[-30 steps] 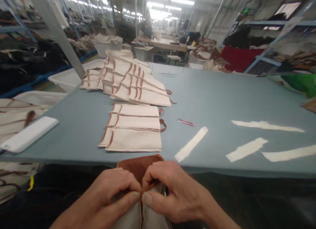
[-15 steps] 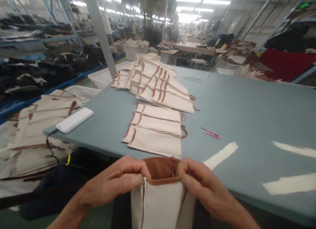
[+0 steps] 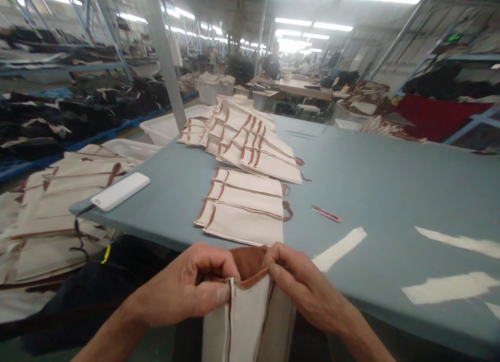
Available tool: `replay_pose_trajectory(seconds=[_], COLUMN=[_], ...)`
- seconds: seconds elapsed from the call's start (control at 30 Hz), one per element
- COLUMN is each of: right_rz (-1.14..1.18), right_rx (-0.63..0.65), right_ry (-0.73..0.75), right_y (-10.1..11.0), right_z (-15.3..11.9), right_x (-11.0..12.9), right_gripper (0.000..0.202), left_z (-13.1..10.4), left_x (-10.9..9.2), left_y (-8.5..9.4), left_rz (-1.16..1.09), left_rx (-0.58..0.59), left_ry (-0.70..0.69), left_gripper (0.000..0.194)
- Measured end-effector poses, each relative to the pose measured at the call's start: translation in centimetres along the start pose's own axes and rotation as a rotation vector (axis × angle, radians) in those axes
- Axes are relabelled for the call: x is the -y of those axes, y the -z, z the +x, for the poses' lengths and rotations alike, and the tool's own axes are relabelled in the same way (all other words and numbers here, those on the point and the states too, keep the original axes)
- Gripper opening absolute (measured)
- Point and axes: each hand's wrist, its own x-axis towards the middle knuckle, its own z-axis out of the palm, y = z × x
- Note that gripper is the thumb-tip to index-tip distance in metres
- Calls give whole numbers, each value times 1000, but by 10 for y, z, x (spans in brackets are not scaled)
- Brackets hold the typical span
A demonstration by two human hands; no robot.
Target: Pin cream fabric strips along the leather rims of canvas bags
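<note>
An off-white fabric bag point(image 3: 248, 320) with brown edging and a brown lining hangs upright in front of me, below the table's near edge. My left hand point(image 3: 199, 284) pinches the left corner of its rim, thumb outside and fingers inside. At the right corner, my right hand point(image 3: 291, 273) grips the rim in the same way. Between the hands the front rim sags in a curve, and the mouth of the bag is partly spread. The bag's lower part runs out of view. Just beyond lie several similar flat bags point(image 3: 246, 219), overlapping in a row.
A larger heap of bags point(image 3: 250, 138) lies farther back on the blue-green table point(image 3: 371, 179). Pink thread snips point(image 3: 326, 214) and pale strips point(image 3: 339, 249) are to the right. A white power bank point(image 3: 121, 191) with a cable sits at the left edge. More bags point(image 3: 70, 195) are piled at left.
My right hand has come closer to my left, so the bag's front rim, straight before, now sags. The view has shifted slightly. Both hands keep their hold.
</note>
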Motion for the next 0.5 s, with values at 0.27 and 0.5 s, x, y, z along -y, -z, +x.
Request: replay_pose_trajectory(seconds=[0.27,0.5], right_rz=[-175,-117], right_rx=[-79,-413], right_ry=[124,217], right_y=[-12,-17], right_z=[8,16], right_x=[17,41], right_gripper=[18,8], left_z=[-13,-12], left_x=[-25,-32], left_y=[-5,-20], left_rz=[46,105], left_rx=[-44,-275], left_ry=[9,-51], left_gripper=[28,33])
